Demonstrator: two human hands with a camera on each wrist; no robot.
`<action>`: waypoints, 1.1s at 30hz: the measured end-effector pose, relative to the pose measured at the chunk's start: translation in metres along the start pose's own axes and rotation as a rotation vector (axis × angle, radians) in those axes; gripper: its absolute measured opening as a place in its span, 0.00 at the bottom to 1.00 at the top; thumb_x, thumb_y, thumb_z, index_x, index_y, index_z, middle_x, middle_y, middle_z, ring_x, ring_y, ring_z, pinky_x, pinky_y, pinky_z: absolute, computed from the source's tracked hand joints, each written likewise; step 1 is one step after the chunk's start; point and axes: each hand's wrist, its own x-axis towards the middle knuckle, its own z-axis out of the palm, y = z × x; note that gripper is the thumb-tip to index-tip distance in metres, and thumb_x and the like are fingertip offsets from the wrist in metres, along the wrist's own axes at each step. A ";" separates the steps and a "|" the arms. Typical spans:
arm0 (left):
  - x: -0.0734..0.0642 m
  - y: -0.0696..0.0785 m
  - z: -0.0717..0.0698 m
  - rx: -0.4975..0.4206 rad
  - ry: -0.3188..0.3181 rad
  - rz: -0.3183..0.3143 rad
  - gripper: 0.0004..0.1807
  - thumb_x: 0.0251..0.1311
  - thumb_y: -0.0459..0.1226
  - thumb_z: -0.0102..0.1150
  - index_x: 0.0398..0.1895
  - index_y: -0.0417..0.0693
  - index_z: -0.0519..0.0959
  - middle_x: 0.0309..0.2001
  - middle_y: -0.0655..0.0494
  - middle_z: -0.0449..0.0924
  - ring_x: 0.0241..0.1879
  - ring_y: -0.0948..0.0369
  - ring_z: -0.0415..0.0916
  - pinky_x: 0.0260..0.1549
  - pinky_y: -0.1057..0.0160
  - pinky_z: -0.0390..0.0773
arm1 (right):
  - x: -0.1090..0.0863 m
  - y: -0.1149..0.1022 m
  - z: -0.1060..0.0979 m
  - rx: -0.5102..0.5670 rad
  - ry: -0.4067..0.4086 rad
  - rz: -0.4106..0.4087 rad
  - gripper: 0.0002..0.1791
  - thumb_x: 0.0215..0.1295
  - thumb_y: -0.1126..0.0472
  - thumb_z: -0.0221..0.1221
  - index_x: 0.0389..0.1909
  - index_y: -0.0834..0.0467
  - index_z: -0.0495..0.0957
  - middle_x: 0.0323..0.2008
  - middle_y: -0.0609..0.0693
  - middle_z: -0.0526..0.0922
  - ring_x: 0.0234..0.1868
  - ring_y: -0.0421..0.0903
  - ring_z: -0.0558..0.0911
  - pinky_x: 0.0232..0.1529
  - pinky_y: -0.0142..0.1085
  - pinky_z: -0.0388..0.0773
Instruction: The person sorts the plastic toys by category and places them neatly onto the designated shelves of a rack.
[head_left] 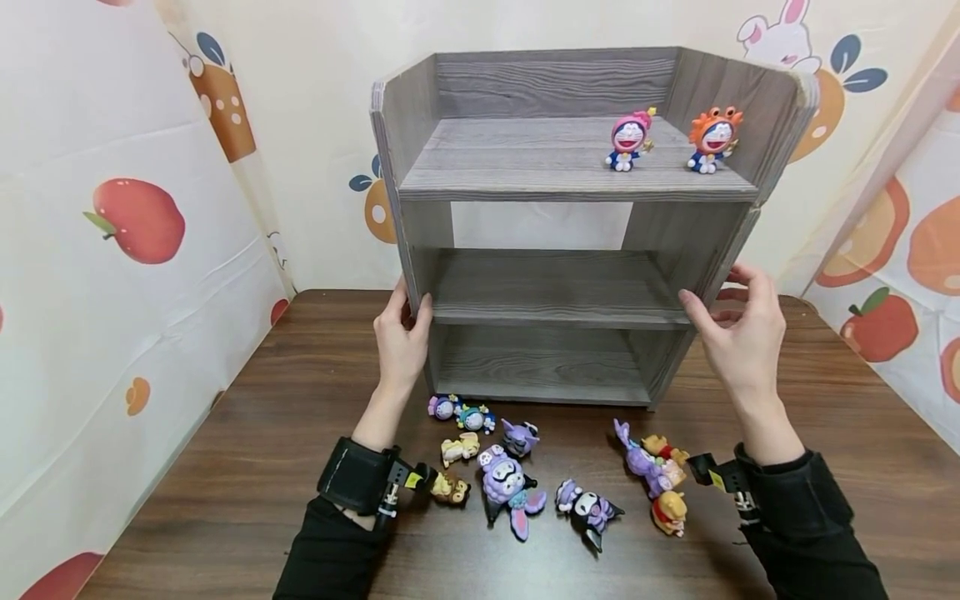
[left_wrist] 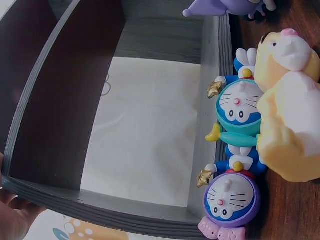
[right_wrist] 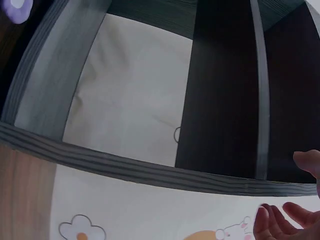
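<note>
A grey wood-grain shelf unit (head_left: 555,325) with three levels stands on the table. My left hand (head_left: 402,337) grips its left side panel, thumb at the front edge and fingers around the outside. On the opposite side, my right hand (head_left: 742,329) curls around the right side panel, with the thumb (right_wrist: 306,161) over the inner side and the fingertips (right_wrist: 265,220) outside. Two small blue-and-white figurines sit on the top level: one in a pink hood (head_left: 628,140), the other in an orange crab hood (head_left: 715,140). Both lower levels hold no figurines.
Several figurines lie before the shelf: two cat-faced ones (head_left: 474,418), a cream one (head_left: 460,448), a brown one (head_left: 450,489), purple ones (head_left: 504,477), a black-and-purple one (head_left: 588,508) and yellow bears (head_left: 669,510). Fruit-patterned cloth (head_left: 322,100) hangs behind the table (head_left: 300,467).
</note>
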 end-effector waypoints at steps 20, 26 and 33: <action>-0.002 -0.026 0.004 -0.007 0.019 0.003 0.22 0.57 0.28 0.49 0.57 0.39 0.68 0.47 0.42 0.75 0.41 0.54 0.76 0.29 0.70 0.75 | -0.007 0.016 0.011 -0.018 -0.116 0.011 0.19 0.60 0.67 0.50 0.52 0.67 0.66 0.40 0.68 0.76 0.38 0.62 0.78 0.27 0.12 0.62; -0.001 -0.007 0.002 -0.004 0.019 -0.019 0.21 0.56 0.24 0.48 0.55 0.31 0.67 0.45 0.34 0.74 0.41 0.46 0.75 0.31 0.57 0.76 | -0.008 0.018 0.013 -0.043 -0.100 -0.003 0.16 0.60 0.66 0.50 0.49 0.67 0.68 0.36 0.66 0.78 0.33 0.46 0.80 0.23 0.13 0.63; 0.001 0.000 0.000 0.049 0.002 0.005 0.20 0.55 0.23 0.48 0.54 0.29 0.68 0.44 0.34 0.75 0.35 0.48 0.76 0.26 0.62 0.75 | -0.009 0.017 0.015 -0.043 -0.090 0.005 0.15 0.60 0.66 0.50 0.48 0.67 0.69 0.34 0.65 0.79 0.28 0.16 0.68 0.22 0.14 0.63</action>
